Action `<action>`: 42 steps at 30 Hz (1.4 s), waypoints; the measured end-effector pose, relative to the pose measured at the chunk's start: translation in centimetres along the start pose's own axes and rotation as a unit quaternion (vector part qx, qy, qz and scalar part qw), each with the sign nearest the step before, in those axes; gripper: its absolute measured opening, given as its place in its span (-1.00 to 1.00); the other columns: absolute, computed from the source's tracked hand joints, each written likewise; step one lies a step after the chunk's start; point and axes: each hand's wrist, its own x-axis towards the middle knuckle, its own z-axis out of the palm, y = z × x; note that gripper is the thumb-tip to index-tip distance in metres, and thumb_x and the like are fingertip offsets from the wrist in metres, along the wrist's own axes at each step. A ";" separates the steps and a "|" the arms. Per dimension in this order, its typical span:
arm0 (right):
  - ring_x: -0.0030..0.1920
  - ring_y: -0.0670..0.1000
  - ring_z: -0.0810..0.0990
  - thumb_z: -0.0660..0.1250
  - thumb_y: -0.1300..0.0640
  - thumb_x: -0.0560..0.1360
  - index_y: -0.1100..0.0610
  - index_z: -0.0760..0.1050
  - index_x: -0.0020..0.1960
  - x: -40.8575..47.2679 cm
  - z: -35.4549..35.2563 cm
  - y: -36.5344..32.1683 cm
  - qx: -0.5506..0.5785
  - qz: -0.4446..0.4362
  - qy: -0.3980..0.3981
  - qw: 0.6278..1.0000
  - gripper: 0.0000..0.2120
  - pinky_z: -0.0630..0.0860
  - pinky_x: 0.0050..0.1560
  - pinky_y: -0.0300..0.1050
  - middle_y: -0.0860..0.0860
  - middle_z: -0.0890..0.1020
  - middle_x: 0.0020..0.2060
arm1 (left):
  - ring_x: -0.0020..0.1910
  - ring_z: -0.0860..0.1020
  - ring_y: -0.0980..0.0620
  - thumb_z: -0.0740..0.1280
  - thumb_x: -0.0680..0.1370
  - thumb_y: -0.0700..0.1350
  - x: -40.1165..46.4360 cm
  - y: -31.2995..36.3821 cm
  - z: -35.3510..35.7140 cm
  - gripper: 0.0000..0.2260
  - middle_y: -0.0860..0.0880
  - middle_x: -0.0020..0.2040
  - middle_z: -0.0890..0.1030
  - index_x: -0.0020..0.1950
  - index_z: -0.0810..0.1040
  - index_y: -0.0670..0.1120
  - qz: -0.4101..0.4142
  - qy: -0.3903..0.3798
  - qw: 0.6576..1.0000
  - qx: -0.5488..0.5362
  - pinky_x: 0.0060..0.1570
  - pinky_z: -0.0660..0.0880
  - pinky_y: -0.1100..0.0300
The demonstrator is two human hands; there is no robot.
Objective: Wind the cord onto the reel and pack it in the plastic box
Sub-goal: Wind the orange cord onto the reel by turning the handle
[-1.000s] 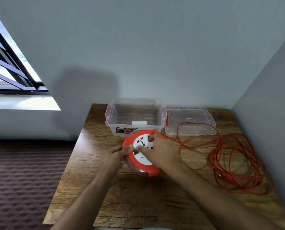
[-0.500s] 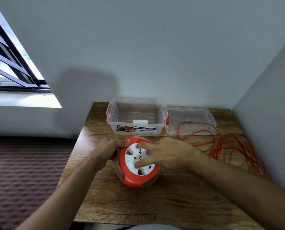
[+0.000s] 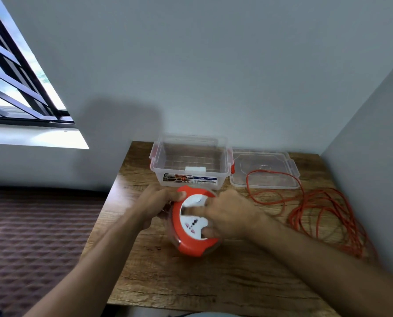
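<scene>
Reel: round, orange rim, white socket face, on the table just in front of the box.
Left hand: I have its fingers wrapped on the reel's left edge.
Right hand: my fingers press the white face, turning it.
Cord: thin, orange, loose loops right of the reel, one over the lid.
Risk: I think loops may tangle or drag the lid.

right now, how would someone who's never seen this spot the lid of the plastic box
On the wooden table, look along the far edge by the wall. Right of the deep clear plastic box lies the flat clear plastic lid: shallow, unlabelled, with a loop of thin orange cord lying across it.
</scene>
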 end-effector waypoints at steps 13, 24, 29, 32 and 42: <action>-0.02 0.13 0.66 0.29 -0.08 0.59 -0.18 0.19 0.46 -2.4 2.2 -1.0 0.139 0.134 0.135 0.972 -0.50 0.58 -0.19 -0.06 0.07 0.58 0.22 | -0.18 0.70 -0.13 0.47 0.50 -0.08 -1.6 -2.2 0.2 -0.79 -0.22 -0.08 0.75 -0.04 0.71 -0.23 -0.051 0.065 0.991 -0.109 -0.26 0.60 0.09; 0.19 0.24 0.55 0.32 0.17 0.58 -0.25 0.12 0.54 -1.5 0.6 -0.2 -0.073 -0.200 0.045 0.976 -0.33 0.55 -0.34 -0.08 0.25 0.22 0.49 | -0.13 0.73 -0.22 0.46 0.47 -0.16 -0.5 0.0 -1.0 -0.81 -0.24 -0.09 0.76 0.03 0.69 -0.22 -0.045 -0.080 0.996 -0.003 0.03 0.64 -0.15; 0.05 0.24 0.60 0.40 0.20 0.50 -0.14 0.22 0.50 -1.1 -0.7 0.3 -0.097 -0.290 0.045 0.951 -0.32 0.63 -0.26 0.06 0.19 0.25 0.45 | -0.03 0.73 -0.25 0.55 0.33 -0.06 0.1 1.2 -1.5 -0.54 -0.22 0.02 0.75 0.19 0.64 -0.17 -0.062 -0.153 0.986 0.009 0.02 0.65 -0.11; -0.18 0.13 0.65 0.44 0.15 0.48 -0.14 0.29 0.45 -1.1 -0.6 0.2 -0.107 -0.300 0.038 0.947 -0.38 0.55 -0.42 -0.12 0.19 0.29 0.45 | 0.12 0.68 -0.36 0.61 0.23 0.01 0.4 1.9 -1.8 -0.34 -0.29 0.13 0.71 0.27 0.62 -0.21 -0.073 -0.185 0.980 0.017 0.23 0.55 -0.29; 0.07 0.16 0.61 0.23 -0.22 0.54 -0.20 0.06 0.54 0.1 1.1 -0.7 -0.019 -0.007 0.067 0.998 -0.37 0.54 -0.11 -0.02 0.14 0.55 0.27 | -0.20 0.69 -0.06 0.49 0.46 -0.13 0.1 0.7 -1.6 -0.82 -0.07 -0.17 0.75 0.04 0.69 -0.12 -0.017 -0.050 0.999 -0.006 -0.27 0.60 0.11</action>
